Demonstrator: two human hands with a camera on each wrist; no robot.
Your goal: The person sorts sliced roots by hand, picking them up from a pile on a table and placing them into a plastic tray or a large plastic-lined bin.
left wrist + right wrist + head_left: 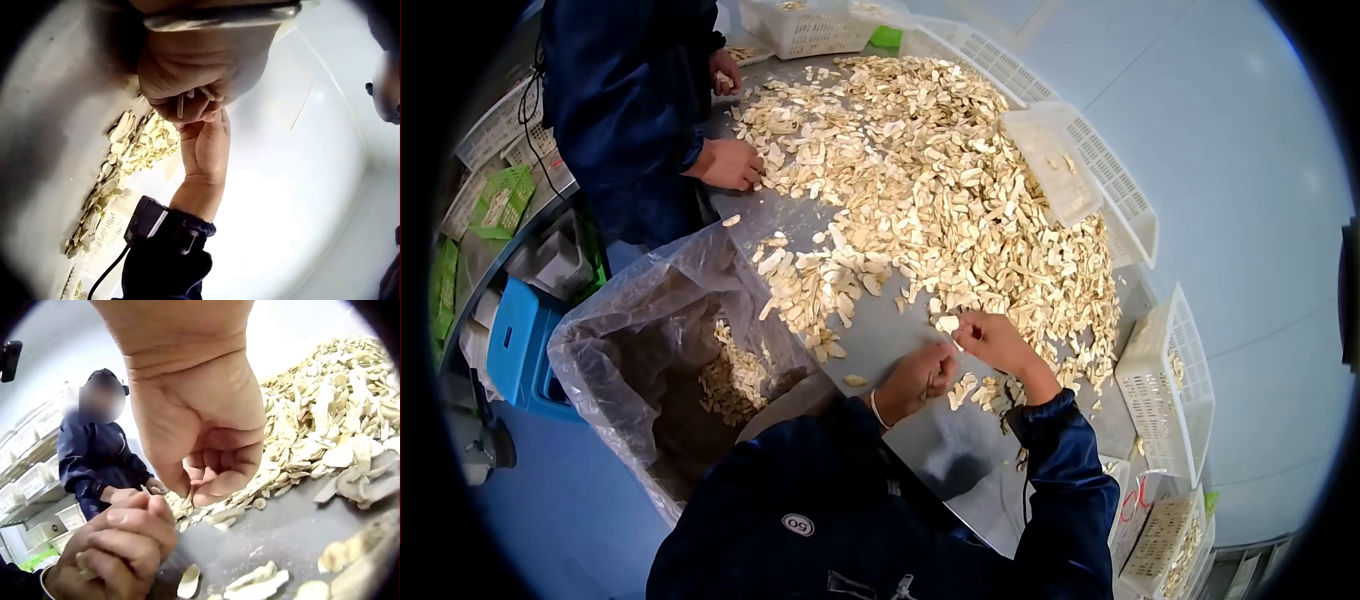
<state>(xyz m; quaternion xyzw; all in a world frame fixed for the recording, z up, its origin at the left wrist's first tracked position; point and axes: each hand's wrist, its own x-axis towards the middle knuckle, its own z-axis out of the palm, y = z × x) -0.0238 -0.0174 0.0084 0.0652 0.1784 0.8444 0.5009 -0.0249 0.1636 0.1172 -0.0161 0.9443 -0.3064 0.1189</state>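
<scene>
Pale dried slices (940, 200) lie heaped over a grey metal table. My right hand (997, 342) bends over the near edge of the heap, pinching a pale slice (947, 323) between thumb and fingertips. Right beside it, my left hand (915, 383) is curled, palm side up. Thin pale slices (181, 105) show between the left fingers in the left wrist view. The two hands almost meet in that view. A few loose slices (256, 582) lie on the table under the hands in the right wrist view.
A plastic-lined bin (630, 340) with slices at its bottom stands left of the table. White baskets (1165, 385) line the right edge, and a white tray (1055, 165) leans on the heap. Another person (625, 120) works at the far left. A blue stool (530, 345) stands beyond the bin.
</scene>
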